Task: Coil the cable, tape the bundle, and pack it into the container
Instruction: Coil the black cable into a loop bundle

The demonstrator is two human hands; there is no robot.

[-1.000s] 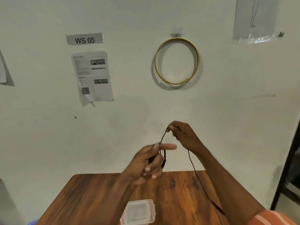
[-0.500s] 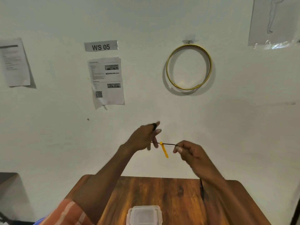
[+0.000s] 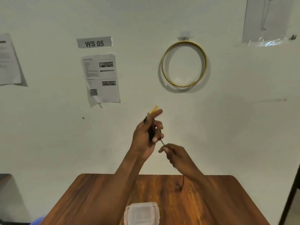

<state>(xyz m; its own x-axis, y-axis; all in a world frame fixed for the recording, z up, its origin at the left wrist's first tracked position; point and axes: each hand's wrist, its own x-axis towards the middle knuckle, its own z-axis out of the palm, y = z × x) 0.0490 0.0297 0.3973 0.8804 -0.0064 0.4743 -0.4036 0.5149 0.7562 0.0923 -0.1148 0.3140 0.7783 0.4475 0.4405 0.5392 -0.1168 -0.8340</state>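
My left hand (image 3: 145, 135) is raised in front of the wall, its fingers closed around loops of a thin black cable (image 3: 151, 132). A small yellow piece (image 3: 154, 109) sticks up past the index fingertip. Just below and to the right, my right hand (image 3: 176, 154) pinches the same cable, which runs taut up to the left hand. The cable's free end (image 3: 182, 182) hangs below the right wrist over the table. A clear plastic container (image 3: 142, 213) with its lid on sits at the table's near edge. No tape is visible.
The wooden table (image 3: 97, 200) stands against a white wall. On the wall hang a gold hoop (image 3: 184, 63), a "WS 05" label (image 3: 94, 42) and printed sheets (image 3: 100, 78). A dark post (image 3: 290, 192) runs along the right edge.
My left hand has turned palm-in with more cable wound on its fingers. The yellow piece moved from between the hands to above the left index finger. My right hand dropped lower.
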